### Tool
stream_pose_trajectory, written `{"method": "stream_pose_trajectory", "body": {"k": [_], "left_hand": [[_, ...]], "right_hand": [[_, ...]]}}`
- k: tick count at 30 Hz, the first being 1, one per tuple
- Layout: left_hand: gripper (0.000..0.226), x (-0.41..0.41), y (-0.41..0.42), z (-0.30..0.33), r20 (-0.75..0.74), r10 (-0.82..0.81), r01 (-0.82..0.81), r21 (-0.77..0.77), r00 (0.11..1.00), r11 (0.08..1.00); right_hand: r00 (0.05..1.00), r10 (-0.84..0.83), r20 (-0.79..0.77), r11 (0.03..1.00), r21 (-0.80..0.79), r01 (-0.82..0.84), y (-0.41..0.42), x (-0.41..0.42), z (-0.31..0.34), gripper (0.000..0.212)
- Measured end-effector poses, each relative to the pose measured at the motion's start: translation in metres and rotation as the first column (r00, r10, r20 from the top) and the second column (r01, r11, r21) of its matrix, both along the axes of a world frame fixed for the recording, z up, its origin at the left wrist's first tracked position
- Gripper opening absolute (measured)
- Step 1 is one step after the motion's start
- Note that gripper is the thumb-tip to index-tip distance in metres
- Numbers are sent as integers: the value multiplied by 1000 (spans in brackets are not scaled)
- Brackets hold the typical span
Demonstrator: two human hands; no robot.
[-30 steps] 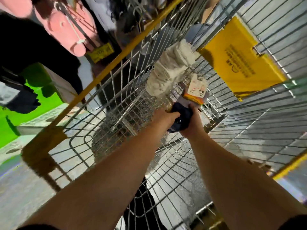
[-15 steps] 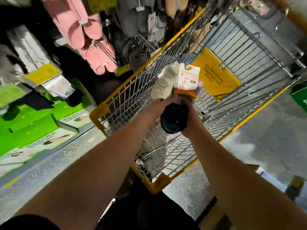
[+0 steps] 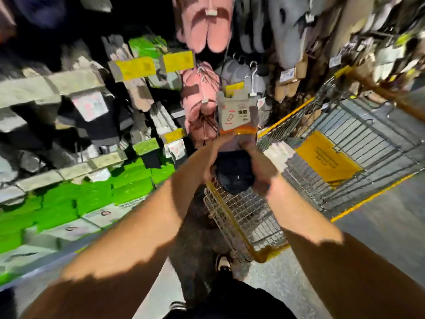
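Raised out of the yellow-rimmed wire shopping cart [image 3: 368, 139] since the earlier frames, the dark navy fabric bundle with a white-and-orange card label [image 3: 234, 173] is seen in the head view above the cart's near edge, before hanging pink plush slippers [image 3: 200, 100]. It is gripped from both sides by the curled left hand [image 3: 208, 158] and right hand [image 3: 261, 166].

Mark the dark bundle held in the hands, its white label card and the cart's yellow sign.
dark bundle [image 3: 234, 176]: head view, dark middle.
white label card [image 3: 233, 113]: head view, printed face.
yellow sign [image 3: 326, 162]: head view, flat centre.
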State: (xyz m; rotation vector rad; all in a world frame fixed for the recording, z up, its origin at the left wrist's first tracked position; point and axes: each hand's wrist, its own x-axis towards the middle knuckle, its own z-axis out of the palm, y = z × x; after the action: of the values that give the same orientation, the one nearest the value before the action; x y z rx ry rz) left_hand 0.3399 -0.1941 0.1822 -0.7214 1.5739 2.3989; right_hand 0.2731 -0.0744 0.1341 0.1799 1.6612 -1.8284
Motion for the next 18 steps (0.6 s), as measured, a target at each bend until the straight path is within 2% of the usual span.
{"method": "stream_pose_trajectory", "body": {"k": [1,3,7,9,11,13,14,16,18], "left_hand": [[28,7,-11,6,-32,34,-33,8,999,999],[34,20,-34,18,-75,90,-89,19,993,996],[54,52,-77,40,-251,209,-207,35,945,978],[48,71,-99,52,-302,233,-235,32,924,971],[43,87,-117,65,-350,243,-267,-22,905,963],[48,105,-132,80,-374,274,-330,-91,886,940],[44,113,-138,89,-387,296,-365,-116,873,924],[27,127,-149,105,-413,341,-422,-119,844,899],[25,138,-161,118,-417,387,-475,-129,822,870]], "right_hand": [[997,31,-73,999,-14,-32,-11,5,7,68],[983,126,-131,992,2,-127,-37,11,23,71],[948,231,-217,971,-14,-239,-88,19,47,94],[930,276,-244,955,-41,-295,-108,50,88,84],[891,342,-298,926,-56,-374,-124,72,115,57],[834,409,-370,880,-82,-468,-140,86,133,27],[815,427,-390,873,-58,-485,-150,89,142,21],[784,479,-395,859,27,-511,-171,93,155,20],[774,526,-353,845,114,-522,-188,99,170,37]]}}
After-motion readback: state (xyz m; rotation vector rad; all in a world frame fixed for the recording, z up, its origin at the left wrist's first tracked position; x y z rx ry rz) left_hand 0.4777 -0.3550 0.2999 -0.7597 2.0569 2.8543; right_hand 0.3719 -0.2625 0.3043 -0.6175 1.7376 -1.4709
